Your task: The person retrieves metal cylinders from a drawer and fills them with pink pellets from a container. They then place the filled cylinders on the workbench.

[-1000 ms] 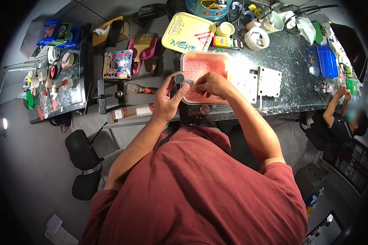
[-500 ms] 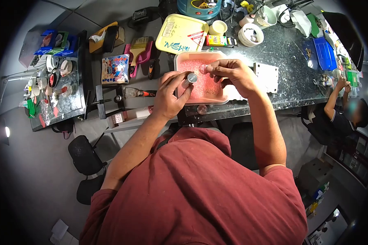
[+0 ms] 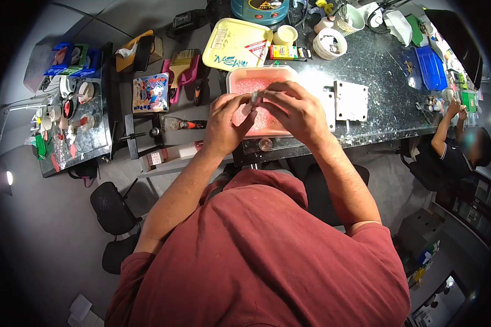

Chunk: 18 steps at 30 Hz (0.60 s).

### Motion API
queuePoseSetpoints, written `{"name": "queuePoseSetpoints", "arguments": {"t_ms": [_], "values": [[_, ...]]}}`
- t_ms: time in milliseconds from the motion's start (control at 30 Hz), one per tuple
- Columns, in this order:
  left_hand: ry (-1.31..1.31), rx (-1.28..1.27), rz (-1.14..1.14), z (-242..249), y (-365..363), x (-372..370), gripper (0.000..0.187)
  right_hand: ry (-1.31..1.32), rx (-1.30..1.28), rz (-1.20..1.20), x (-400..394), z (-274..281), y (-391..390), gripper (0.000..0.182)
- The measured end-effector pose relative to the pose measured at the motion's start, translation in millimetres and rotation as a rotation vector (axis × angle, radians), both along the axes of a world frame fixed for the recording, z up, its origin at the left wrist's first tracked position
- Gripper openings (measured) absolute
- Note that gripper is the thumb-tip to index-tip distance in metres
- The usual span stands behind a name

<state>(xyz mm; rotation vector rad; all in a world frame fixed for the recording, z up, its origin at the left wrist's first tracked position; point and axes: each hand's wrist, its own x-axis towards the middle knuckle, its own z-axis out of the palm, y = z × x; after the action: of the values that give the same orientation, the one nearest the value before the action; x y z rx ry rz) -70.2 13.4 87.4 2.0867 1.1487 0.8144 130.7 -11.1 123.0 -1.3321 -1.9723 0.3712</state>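
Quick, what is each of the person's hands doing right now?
Left hand: closed on a small grey cylinder over the pink tray.
Right hand: fingers pinched at the cylinder's tip; what they hold cannot be told.

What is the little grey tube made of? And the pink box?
The small grey cylinder, held by the left hand and right hand, looks like metal: dull silvery shine. The shallow pink tray looks like translucent plastic with glossy, light-catching rims, though I can't be sure.
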Motion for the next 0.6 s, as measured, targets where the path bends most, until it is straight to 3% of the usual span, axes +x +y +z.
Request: {"name": "queuePoseSetpoints", "arguments": {"t_ms": [100,167,233,300,467,533,600], "values": [[-0.043,-0.058,0.005,1,-3,-2,0.031,0.089,0.049,-0.147,-2,-5,4,0.02],[-0.063,-0.078,0.028,1,-5,-2,0.032,-0.101,-0.404,-0.32,-5,-23,8,0.017],[-0.134,-0.145,0.072,-2,-7,-2,0.032,-0.376,-0.515,-0.365,-13,-52,18,0.018],[-0.168,-0.081,0.04,-13,-8,-1,0.032,-0.499,-0.511,-0.305,-20,-69,25,0.019],[-0.279,0.023,0.011,-25,-12,-1,0.032,-0.433,-0.635,-0.133,-46,-52,21,0.019],[-0.594,-0.279,0.059,-20,-14,0,0.033,-0.327,-0.717,0.018,-46,-65,17,0.024],[-0.51,-0.243,0.035,-24,-12,-6,0.032,-0.229,-0.831,0.061,-42,-71,17,0.024]]}}
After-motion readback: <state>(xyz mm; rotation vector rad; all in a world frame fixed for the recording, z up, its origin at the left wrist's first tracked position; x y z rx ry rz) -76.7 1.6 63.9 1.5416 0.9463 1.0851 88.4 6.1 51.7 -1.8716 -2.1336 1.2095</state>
